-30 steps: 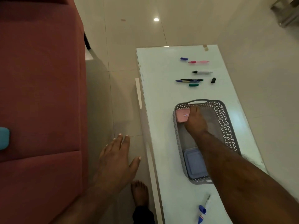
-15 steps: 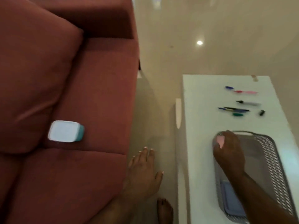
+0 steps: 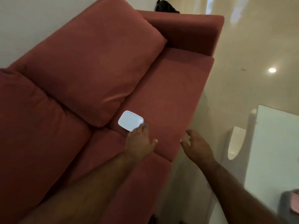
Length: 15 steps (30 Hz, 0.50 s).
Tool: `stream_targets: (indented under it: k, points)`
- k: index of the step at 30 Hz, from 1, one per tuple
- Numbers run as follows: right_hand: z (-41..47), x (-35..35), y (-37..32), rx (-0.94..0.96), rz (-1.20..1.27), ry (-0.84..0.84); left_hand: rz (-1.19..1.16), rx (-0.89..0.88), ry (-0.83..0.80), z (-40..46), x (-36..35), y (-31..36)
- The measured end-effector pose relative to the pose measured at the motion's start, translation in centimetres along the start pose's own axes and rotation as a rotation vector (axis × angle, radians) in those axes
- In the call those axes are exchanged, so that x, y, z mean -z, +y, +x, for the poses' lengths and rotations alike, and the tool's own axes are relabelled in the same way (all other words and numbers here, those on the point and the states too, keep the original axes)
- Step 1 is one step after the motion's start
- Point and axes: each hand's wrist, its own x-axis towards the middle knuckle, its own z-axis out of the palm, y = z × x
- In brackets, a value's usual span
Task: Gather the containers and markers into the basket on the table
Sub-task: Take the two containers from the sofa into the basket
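Observation:
A small teal container with a white lid [image 3: 130,120] lies on the red sofa seat, against the back cushion. My left hand [image 3: 139,143] reaches over the seat, its fingertips touching the container's near corner, thumb spread out to the right. Beside the seat's front edge my right hand [image 3: 196,147] hovers with fingers loosely spread, holding nothing. At the lower right, a corner of the grey basket [image 3: 285,200] shows on the white table [image 3: 275,143], with a pink container [image 3: 295,205] inside it. The markers are out of view.
The red sofa [image 3: 169,88] with two large back cushions fills the left and middle. A strip of glossy pale floor [image 3: 234,88] runs between the sofa and the table. A dark object [image 3: 165,6] pokes up behind the sofa's armrest.
The view has swung left from the table to the sofa. My right hand has left the basket and the pink container. My left hand has moved from mid-air onto the teal container.

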Motion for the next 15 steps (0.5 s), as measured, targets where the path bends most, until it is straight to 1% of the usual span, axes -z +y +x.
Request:
stream_targets:
  k: [4,9,12,15]
  points:
    - [3.4,-5.5,-5.2,-0.094,0.129,-0.160,0.002,0.179,0.009,5.7,-0.3,-7.9]
    - [6.2,-12.5,-9.0,-0.246,0.345,-0.252,-0.012,0.249,-0.014,10.6,-1.2,-14.7]
    - [7.8,-15.8,-10.5,-0.311,0.434,-0.272,-0.124,0.318,-0.067,13.2,-2.3,-17.1]
    - [8.9,-17.5,-11.9,-0.311,0.461,-0.220,-0.220,0.331,-0.105,14.6,-3.6,-17.8]
